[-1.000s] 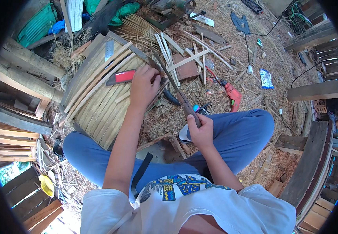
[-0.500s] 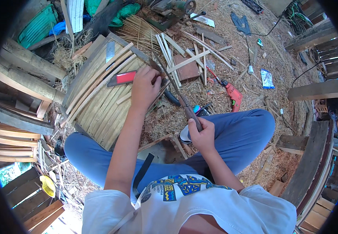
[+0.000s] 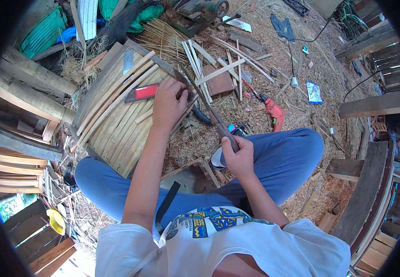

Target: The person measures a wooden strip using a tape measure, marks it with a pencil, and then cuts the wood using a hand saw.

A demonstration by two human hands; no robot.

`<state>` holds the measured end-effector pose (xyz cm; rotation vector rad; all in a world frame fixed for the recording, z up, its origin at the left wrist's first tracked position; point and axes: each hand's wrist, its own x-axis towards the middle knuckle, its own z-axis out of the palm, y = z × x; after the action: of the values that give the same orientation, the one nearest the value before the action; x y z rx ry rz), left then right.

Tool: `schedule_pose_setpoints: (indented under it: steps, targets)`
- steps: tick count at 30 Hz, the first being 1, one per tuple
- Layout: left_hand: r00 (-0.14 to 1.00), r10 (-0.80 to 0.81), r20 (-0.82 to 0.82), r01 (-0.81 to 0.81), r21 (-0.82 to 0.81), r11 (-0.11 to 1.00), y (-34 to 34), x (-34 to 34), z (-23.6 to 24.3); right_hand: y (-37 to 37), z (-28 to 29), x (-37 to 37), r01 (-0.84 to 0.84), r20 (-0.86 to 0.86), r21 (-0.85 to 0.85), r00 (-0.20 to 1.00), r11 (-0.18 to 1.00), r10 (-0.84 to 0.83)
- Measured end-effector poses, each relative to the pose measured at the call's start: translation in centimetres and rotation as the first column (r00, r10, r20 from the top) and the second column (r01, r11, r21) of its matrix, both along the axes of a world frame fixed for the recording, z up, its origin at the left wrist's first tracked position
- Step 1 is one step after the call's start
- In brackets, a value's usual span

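In my right hand (image 3: 238, 158) is the dark brown handle of a long, narrow-bladed tool (image 3: 200, 90). Its blade slants up and left, past my other hand; seen nearly edge-on, its exact kind cannot be made out. My left hand (image 3: 168, 102) rests at the right edge of a slatted wooden panel (image 3: 117, 127), fingers curled in; whatever they hold is hidden. Beside that wrist lies a flat dark tool with a red face (image 3: 143, 92). Long thin wood strips (image 3: 112, 94) and a metal plate (image 3: 128, 61) lie across the panel.
A red power drill (image 3: 274, 112) lies on the shavings-covered floor at the right. Loose wood strips (image 3: 220, 71) and a brown block (image 3: 218, 82) sit beyond the blade. Near my legs is an open wooden frame (image 3: 204, 168). A hanging bulb (image 3: 294, 81) and timber beams stand to the right.
The whole view shifts slightly. Both hands keep almost the same place and grip, with the blade still slanting past my left hand.
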<state>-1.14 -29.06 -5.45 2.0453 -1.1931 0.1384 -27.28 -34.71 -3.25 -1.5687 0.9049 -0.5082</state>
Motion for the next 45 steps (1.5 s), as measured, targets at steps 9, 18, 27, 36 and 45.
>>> schedule_pose_setpoints:
  steps: [9, 18, 27, 36, 45]
  targets:
    - [1.000, 0.000, -0.002, 0.000, -0.010, 1.000, -0.1, -0.1, -0.1, 0.1, -0.2, -0.2, 0.000, -0.005, 0.005, 1.000, 1.000, 0.000]
    - [1.000, -0.006, -0.003, 0.006, -0.024, 1.000, 0.0, 0.1, -0.1, -0.1, 0.4, 0.1, -0.004, -0.012, -0.005, 1.000, 1.000, 0.004]
    - [1.000, -0.011, 0.007, 0.011, -0.006, 1.000, 0.0, -0.1, 0.0, -0.4, 0.4, 0.4, -0.031, 0.010, -0.014, 0.999, 0.999, 0.032]
    - [1.000, -0.012, -0.001, 0.012, -0.002, 1.000, -0.1, 0.1, 0.0, -0.5, 0.3, 0.6, -0.020, -0.019, 0.010, 1.000, 1.000, 0.020]
    - [1.000, -0.028, -0.002, 0.028, -0.005, 1.000, -0.1, 0.0, 0.3, -0.4, -0.5, 0.7, -0.012, -0.024, -0.008, 1.000, 1.000, 0.012]
